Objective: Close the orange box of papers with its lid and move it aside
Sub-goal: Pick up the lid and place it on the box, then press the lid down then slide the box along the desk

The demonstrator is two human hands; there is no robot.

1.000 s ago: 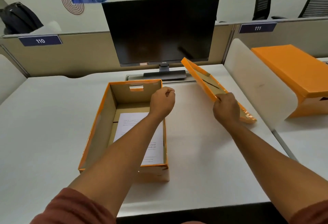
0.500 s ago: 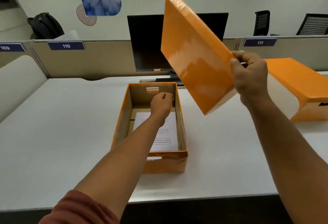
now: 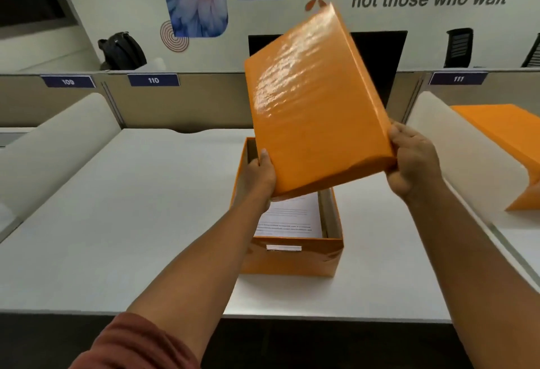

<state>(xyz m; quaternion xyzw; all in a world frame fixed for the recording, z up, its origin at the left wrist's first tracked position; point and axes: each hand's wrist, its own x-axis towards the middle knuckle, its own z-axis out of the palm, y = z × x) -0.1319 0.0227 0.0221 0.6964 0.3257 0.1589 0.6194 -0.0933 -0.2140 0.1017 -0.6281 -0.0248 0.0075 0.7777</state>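
Observation:
The orange box (image 3: 292, 257) stands open on the white desk, with printed papers (image 3: 287, 219) lying inside it. Above it hangs the glossy orange lid (image 3: 312, 105), tilted steeply with its far end raised and its top face toward me. My left hand (image 3: 261, 173) grips the lid's near left corner. My right hand (image 3: 412, 161) grips its near right corner. The lid hides the box's far half and most of the monitor behind.
A black monitor (image 3: 377, 59) stands at the desk's back edge. Another orange box (image 3: 505, 138) sits on the neighbouring desk to the right, behind a white divider (image 3: 455, 146). A similar divider (image 3: 52, 146) bounds the left side. A beige partition runs along the back.
My right hand lifted the lid from the desk and brought it over the box, top face toward me. My left hand left the box's rim and took the lid's left corner.

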